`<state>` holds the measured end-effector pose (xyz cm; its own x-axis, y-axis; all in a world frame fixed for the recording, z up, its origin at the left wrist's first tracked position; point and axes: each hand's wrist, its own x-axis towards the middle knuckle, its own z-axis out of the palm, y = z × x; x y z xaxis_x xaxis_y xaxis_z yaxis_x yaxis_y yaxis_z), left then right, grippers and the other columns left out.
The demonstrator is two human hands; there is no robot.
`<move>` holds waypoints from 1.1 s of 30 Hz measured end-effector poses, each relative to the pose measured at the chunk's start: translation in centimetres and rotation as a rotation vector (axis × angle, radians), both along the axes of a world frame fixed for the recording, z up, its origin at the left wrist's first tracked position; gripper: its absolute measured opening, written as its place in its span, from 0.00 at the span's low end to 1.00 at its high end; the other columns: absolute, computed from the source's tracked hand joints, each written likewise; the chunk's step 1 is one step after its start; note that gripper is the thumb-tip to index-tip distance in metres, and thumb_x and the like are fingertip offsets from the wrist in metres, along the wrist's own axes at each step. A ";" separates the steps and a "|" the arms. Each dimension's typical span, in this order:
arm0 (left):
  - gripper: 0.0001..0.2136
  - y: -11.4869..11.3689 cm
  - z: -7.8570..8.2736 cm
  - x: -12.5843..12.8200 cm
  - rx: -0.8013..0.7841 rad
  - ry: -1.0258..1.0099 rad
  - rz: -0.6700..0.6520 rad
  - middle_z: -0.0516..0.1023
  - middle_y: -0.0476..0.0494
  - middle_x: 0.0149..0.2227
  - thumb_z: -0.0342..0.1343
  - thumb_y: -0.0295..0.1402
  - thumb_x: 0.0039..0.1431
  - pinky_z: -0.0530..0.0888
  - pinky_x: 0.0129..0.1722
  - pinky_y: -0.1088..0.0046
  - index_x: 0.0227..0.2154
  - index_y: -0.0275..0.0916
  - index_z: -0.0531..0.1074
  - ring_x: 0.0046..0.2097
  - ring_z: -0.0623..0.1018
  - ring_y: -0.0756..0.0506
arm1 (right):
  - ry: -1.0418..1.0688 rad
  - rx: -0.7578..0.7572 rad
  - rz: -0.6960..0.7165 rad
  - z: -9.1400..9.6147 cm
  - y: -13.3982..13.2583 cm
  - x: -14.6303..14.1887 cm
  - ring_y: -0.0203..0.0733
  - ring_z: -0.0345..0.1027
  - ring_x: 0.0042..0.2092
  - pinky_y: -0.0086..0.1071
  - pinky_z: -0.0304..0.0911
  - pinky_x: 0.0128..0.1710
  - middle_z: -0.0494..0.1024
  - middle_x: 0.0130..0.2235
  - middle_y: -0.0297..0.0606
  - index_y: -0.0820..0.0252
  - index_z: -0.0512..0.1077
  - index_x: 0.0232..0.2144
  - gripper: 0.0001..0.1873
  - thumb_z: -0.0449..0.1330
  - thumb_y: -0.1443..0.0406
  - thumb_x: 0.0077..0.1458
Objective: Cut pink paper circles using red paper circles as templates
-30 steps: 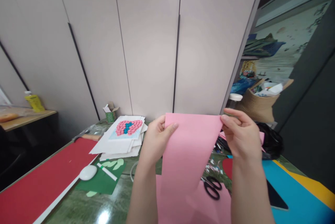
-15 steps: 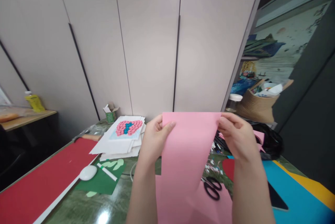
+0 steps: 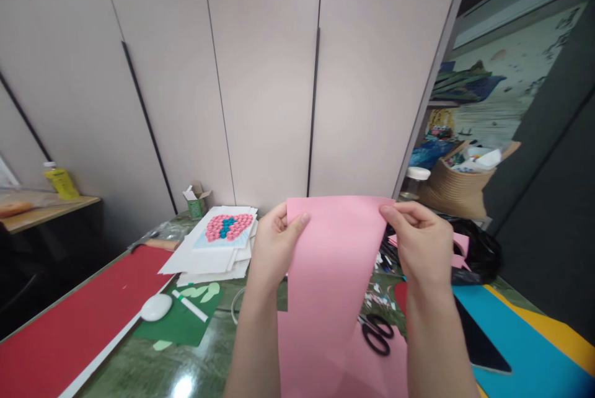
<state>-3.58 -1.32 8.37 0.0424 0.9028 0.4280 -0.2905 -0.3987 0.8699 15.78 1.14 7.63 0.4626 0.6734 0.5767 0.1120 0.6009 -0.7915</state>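
Above the desk, 2 hands hold a pink sheet up by its top edge, so that it hangs down toward the person and hides part of the desk behind it. At the top left corner, the left hand is closed on the sheet, thumb on the near face and fingers behind. At the top right corner, the right hand pinches the sheet between thumb and fingertips. The sheet's top edge runs roughly level between the 2 grips, and its lower part runs out of view at the bottom. Black scissors lie flat on the desk just right of the sheet, below the right wrist. To the left, a green sheet carries pale leaf cut-outs, a white stick and a white oval object; beside it lies a long red sheet. Behind these, a stack of white paper bears a card with pink and blue dots, and a small green box stands by the wall. On the right lie a blue sheet and a black bag.
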 end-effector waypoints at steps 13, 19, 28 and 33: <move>0.13 0.1 -0.2 -0.8 0.006 -0.030 -0.002 0.79 0.41 0.33 0.56 0.33 0.52 0.71 0.27 0.74 0.41 0.35 0.71 0.30 0.77 0.46 | -0.159 -0.119 0.146 0.0 0.1 1.5 0.36 0.68 0.26 0.28 0.65 0.28 0.76 0.23 0.33 0.59 0.75 0.21 0.06 0.66 0.63 0.38; 0.14 -0.2 0.2 -1.0 -0.022 -0.001 0.020 0.79 0.43 0.33 0.56 0.34 0.52 0.72 0.29 0.73 0.42 0.35 0.71 0.30 0.77 0.46 | -0.204 -0.116 0.111 0.1 -0.2 1.2 0.36 0.69 0.27 0.28 0.65 0.29 0.77 0.24 0.34 0.60 0.75 0.22 0.06 0.66 0.62 0.40; 0.16 0.2 -0.2 -0.9 -0.040 0.004 0.019 0.79 0.42 0.34 0.56 0.35 0.52 0.72 0.30 0.72 0.44 0.36 0.70 0.31 0.78 0.45 | -0.218 -0.127 0.197 0.1 0.1 1.3 0.36 0.68 0.26 0.28 0.64 0.27 0.76 0.23 0.34 0.59 0.74 0.22 0.07 0.65 0.61 0.41; 0.16 0.1 -0.2 -0.6 -0.027 0.001 0.034 0.79 0.41 0.32 0.56 0.35 0.51 0.72 0.27 0.72 0.43 0.35 0.71 0.29 0.78 0.45 | -0.198 -0.130 0.150 0.0 0.1 1.1 0.36 0.68 0.25 0.28 0.65 0.26 0.76 0.22 0.34 0.59 0.74 0.21 0.07 0.66 0.62 0.39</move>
<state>-4.18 -1.17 8.20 0.0123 0.9148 0.4038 -0.2760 -0.3851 0.8807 16.91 1.23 7.64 0.2389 0.8003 0.5500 0.1899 0.5169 -0.8347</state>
